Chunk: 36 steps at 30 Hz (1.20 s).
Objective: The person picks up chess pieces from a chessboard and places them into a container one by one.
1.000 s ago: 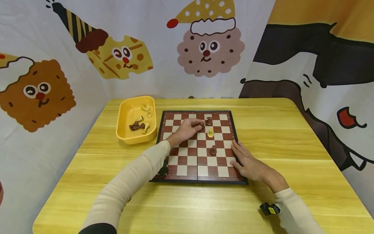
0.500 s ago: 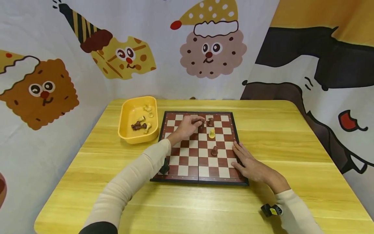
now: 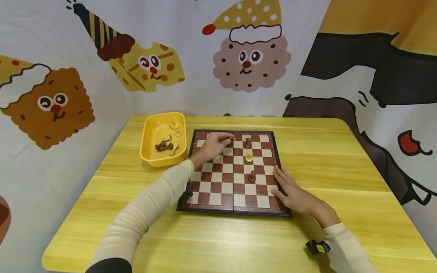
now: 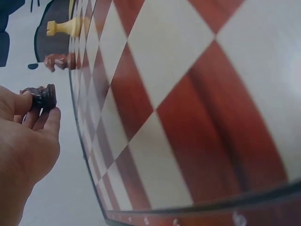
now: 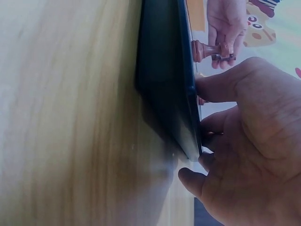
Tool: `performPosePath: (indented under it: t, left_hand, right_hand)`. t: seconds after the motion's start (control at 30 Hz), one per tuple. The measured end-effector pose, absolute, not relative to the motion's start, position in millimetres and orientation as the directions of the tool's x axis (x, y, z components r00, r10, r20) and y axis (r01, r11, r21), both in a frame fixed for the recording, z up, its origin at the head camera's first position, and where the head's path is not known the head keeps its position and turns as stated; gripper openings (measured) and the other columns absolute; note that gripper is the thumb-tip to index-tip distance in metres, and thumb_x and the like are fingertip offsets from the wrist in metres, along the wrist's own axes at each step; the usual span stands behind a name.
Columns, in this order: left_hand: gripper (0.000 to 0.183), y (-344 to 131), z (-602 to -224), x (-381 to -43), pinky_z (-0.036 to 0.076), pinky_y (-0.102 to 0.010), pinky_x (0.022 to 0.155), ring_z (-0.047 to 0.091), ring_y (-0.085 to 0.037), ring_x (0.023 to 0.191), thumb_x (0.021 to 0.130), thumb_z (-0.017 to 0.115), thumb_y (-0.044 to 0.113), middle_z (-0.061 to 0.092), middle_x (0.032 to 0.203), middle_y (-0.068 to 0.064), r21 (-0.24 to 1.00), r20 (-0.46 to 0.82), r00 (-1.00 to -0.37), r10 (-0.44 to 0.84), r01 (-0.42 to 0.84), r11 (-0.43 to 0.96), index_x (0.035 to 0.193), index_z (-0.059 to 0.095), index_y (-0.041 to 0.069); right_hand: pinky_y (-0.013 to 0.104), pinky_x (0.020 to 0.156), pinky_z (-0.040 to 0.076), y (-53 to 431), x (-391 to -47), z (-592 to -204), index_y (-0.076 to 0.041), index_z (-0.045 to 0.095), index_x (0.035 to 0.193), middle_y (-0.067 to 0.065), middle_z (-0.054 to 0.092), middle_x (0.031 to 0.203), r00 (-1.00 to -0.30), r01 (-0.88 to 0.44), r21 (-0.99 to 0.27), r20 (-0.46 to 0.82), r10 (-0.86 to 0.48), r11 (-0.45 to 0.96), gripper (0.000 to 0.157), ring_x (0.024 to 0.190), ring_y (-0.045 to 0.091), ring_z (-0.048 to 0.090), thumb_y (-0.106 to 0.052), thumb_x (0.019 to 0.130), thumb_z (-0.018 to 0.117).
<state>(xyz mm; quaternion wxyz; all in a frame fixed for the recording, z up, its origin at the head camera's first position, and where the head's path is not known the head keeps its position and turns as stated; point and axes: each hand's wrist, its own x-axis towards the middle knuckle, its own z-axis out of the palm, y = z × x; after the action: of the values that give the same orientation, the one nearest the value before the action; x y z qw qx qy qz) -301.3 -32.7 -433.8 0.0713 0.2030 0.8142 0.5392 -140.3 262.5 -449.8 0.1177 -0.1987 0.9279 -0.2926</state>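
"So, changes?"

"Our left hand (image 3: 211, 147), pinching a dark chess piece (image 4: 44, 97), has shifted leftward above the board (image 3: 215, 187); placement seems unfinished. Our right hand (image 3: 296, 196), fingers unclenched, touches its edge."

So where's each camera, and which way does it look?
Head: on the head, facing forward and down at the chessboard; left hand, right hand, sleeves show.
Left wrist: worn there, looks across the board; left hand pinching a dark chess piece.
Right wrist: worn there, looks at the board's black edge; right hand near, left hand beyond.
Head and left wrist share the yellow rook.
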Motion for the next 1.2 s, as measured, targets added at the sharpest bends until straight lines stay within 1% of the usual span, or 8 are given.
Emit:
performPosePath:
  t: [0.17,0.43,0.67,0.73,0.83,0.93,1.07,1.2]
  left_hand:
    - [0.025,-38,-426,-303,0.054,-0.032,0.089,0.063,-0.014,0.114,0.104,0.059,0.008,0.071,0.123,-0.005,0.905,0.093,-0.923,0.374,0.235,0.354,0.126,0.072,0.007]
    - [0.027,-59,-428,-301,0.054,-0.036,0.088,0.064,-0.017,0.113,0.104,0.059,0.007,0.071,0.122,-0.004,0.906,0.087,-0.933,0.350,0.221,0.362,0.128,0.070,0.002]
    - [0.027,-77,-423,-303,0.056,-0.043,0.090,0.067,-0.025,0.109,0.105,0.056,0.003,0.069,0.124,-0.017,0.935,0.065,-0.945,0.321,0.170,0.311,0.128,0.068,-0.003]
    - [0.027,-82,-420,-303,0.058,-0.040,0.084,0.067,-0.027,0.105,0.106,0.055,0.005,0.069,0.124,-0.017,0.932,0.061,-0.947,0.315,0.168,0.322,0.128,0.069,-0.002]
    - [0.027,-92,-417,-303,0.055,-0.035,0.083,0.065,-0.026,0.108,0.107,0.055,0.007,0.069,0.124,-0.012,0.915,0.070,-0.951,0.302,0.182,0.359,0.128,0.069,0.000]
    - [0.027,-104,-416,-301,0.052,-0.037,0.079,0.064,-0.027,0.109,0.107,0.054,0.009,0.070,0.123,-0.009,0.909,0.074,-0.955,0.287,0.183,0.375,0.129,0.069,0.003]
    - [0.028,-120,-414,-300,0.052,-0.045,0.083,0.063,-0.028,0.113,0.107,0.054,0.009,0.069,0.125,-0.013,0.921,0.078,-0.960,0.268,0.172,0.348,0.130,0.068,0.002]
    - [0.029,-135,-413,-302,0.051,-0.044,0.099,0.061,-0.027,0.119,0.107,0.054,0.009,0.067,0.128,-0.015,0.917,0.097,-0.966,0.239,0.180,0.356,0.131,0.067,0.000]
  right_hand:
    - [0.067,0.115,0.012,262,-142,-451,0.014,0.018,0.156,0.027,0.004,0.166,-0.897,-0.286,-0.597,-0.108,-0.428,0.749,0.072,0.151,0.045,-0.004,-0.029,0.108,0.051]
    - [0.066,0.116,0.014,256,-143,-444,0.016,0.020,0.154,0.029,0.007,0.165,-0.891,-0.300,-0.565,-0.121,-0.437,0.769,0.070,0.150,0.047,-0.001,-0.025,0.108,0.052]
    - [0.066,0.116,0.014,257,-142,-442,0.017,0.021,0.153,0.030,0.007,0.164,-0.887,-0.313,-0.559,-0.116,-0.446,0.768,0.069,0.150,0.048,0.000,-0.024,0.108,0.053]
    - [0.066,0.115,0.014,258,-142,-443,0.017,0.021,0.153,0.030,0.006,0.164,-0.889,-0.311,-0.564,-0.113,-0.444,0.765,0.069,0.150,0.047,-0.001,-0.024,0.108,0.053]
    - [0.067,0.115,0.014,259,-141,-443,0.017,0.020,0.153,0.030,0.006,0.164,-0.889,-0.309,-0.572,-0.110,-0.445,0.759,0.069,0.150,0.047,-0.002,-0.024,0.108,0.052]
    - [0.068,0.115,0.014,259,-140,-444,0.017,0.020,0.153,0.031,0.006,0.164,-0.889,-0.308,-0.580,-0.107,-0.445,0.754,0.069,0.150,0.048,-0.002,-0.024,0.108,0.053]
    - [0.068,0.114,0.014,260,-140,-446,0.017,0.020,0.153,0.031,0.005,0.164,-0.887,-0.307,-0.588,-0.107,-0.448,0.749,0.070,0.150,0.047,-0.003,-0.024,0.108,0.053]
    - [0.068,0.114,0.013,260,-140,-446,0.016,0.019,0.154,0.030,0.004,0.165,-0.885,-0.306,-0.587,-0.113,-0.451,0.749,0.070,0.150,0.047,-0.003,-0.025,0.109,0.051]
